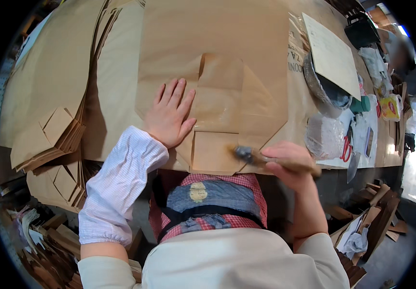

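Observation:
A large brown paper bag (213,29) lies flat on the table in front of me, its folded bottom end at the near edge. My left hand (171,115) rests flat on the bag's left side, fingers spread. In my right hand (292,164) is a paintbrush with a wooden handle (308,166), gripped between thumb and fingers. Its bristles (233,151) touch or hover just over the near flap (213,151) of the bag; they are slightly blurred. Wet, shiny patches show on the folded panel (220,108) beyond it.
Stacked paper bags (49,96) fill the table's left side. On the right are a plastic-lined basin (323,91) under a pale board (333,55), a plastic-wrapped tub (323,137), red-handled scissors (346,147) and a knife (352,168) jutting over the edge. Cardboard scraps (367,219) lie below.

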### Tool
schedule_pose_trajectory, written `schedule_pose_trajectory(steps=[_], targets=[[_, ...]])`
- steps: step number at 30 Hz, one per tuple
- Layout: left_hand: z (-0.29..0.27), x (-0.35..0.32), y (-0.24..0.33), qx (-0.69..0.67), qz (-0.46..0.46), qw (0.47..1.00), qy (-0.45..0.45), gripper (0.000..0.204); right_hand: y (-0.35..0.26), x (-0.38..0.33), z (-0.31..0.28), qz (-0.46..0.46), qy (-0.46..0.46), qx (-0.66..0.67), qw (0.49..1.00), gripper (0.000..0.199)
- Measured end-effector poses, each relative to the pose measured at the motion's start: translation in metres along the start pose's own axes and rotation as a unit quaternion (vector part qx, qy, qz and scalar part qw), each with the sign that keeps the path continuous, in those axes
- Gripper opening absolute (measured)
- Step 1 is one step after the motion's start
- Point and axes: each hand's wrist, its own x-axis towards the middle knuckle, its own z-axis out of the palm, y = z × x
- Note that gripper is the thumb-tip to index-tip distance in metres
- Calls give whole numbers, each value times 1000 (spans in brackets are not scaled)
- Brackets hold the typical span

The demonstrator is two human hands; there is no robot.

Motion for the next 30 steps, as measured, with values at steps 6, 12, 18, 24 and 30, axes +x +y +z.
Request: schedule_pose_trajectory(steps=[6, 12, 18, 24, 30], targets=[[-1, 4, 3, 30, 2, 1000, 2, 68, -19, -8, 15, -105, -110, -223, 963, 27], [0, 4, 2, 57, 9, 998, 15, 68, -19, -20, 50, -147, -90, -110, 979, 28], [10, 14, -39, -270, 33, 961, 57, 40, -37, 43, 61, -193, -42, -18, 980, 27], [9, 17, -27, -188, 48, 975, 108, 31, -32, 54, 81, -158, -162, -175, 958, 33], [15, 12, -22, -153, 52, 973, 162, 27, -41, 5, 74, -135, -169, -188, 958, 33]])
